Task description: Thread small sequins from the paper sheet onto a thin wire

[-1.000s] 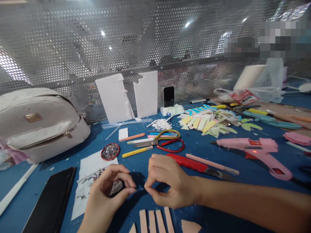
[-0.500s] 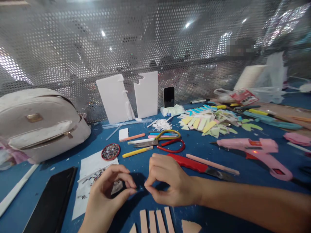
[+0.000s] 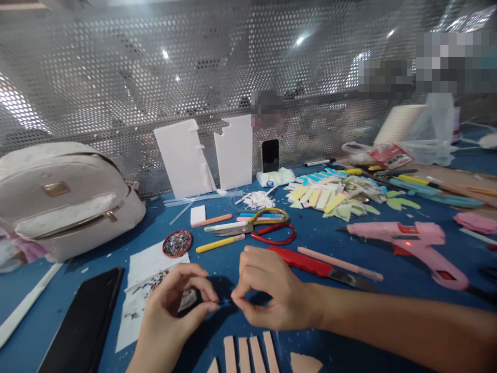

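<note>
My left hand [image 3: 174,311] and my right hand [image 3: 267,290] meet low over the blue table [image 3: 217,259], both pinched at thumb and forefinger. Between the two pinches runs something very thin and small, too fine to name. Under my left hand lies a white paper [image 3: 145,269] strewn with tiny glittery bits. Pink foam strips [image 3: 244,355] lie just below my hands. A red-handled knife [image 3: 318,267] lies right behind my right hand.
A beige backpack [image 3: 62,197] sits at the left, a black phone [image 3: 83,324] at the lower left. Scissors [image 3: 264,228], coloured sticks, a round dish of glitter [image 3: 177,243], a pink glue gun [image 3: 411,243] and cut foam pieces [image 3: 330,194] spread behind. White boards [image 3: 205,155] lean on the perforated metal screen.
</note>
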The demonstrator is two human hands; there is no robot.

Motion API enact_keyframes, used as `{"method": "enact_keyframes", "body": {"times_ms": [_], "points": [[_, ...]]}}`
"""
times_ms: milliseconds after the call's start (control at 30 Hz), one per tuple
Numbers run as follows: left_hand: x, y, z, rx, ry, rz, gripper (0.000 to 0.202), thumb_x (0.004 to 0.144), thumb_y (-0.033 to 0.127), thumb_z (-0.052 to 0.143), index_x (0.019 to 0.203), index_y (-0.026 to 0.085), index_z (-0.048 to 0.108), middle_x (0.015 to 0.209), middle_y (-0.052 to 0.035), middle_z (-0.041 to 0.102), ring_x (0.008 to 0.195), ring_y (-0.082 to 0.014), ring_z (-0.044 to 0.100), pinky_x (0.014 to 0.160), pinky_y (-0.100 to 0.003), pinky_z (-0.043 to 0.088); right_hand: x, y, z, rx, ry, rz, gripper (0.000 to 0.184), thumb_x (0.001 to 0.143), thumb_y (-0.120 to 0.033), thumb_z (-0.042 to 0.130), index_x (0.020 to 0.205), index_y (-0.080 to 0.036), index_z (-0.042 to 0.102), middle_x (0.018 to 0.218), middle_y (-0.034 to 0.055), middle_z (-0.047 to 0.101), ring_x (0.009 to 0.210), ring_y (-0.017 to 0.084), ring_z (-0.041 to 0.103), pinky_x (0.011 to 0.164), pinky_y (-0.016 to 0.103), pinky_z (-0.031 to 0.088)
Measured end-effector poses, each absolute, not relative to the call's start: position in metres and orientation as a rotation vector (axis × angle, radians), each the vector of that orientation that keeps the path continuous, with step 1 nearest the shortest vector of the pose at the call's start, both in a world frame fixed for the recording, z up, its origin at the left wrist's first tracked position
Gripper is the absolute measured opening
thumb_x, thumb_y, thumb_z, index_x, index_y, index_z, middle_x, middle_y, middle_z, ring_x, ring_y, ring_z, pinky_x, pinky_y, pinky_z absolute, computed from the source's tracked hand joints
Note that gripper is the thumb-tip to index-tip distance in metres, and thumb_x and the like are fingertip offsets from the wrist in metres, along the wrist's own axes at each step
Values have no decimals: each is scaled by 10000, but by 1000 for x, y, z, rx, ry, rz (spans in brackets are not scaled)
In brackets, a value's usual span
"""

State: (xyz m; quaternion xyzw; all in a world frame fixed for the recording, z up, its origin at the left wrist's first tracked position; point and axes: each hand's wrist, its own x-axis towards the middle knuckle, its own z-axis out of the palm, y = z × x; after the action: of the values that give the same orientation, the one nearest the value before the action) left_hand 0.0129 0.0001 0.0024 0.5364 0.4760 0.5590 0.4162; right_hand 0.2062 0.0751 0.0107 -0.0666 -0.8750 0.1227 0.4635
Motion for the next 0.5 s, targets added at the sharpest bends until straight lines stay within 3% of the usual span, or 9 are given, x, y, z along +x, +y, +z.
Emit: {"method": "enact_keyframes", "body": {"times_ms": [500], "points": [[14, -1, 3, 1319, 1206, 1418, 264, 738, 96, 729, 941, 219, 612, 705, 34, 697, 692, -140, 627, 669, -237, 509, 207, 76, 11, -175, -2189, 334, 118, 802, -65, 539, 756, -172, 525, 709, -4, 487, 646, 130, 442, 584, 270, 308]]}}
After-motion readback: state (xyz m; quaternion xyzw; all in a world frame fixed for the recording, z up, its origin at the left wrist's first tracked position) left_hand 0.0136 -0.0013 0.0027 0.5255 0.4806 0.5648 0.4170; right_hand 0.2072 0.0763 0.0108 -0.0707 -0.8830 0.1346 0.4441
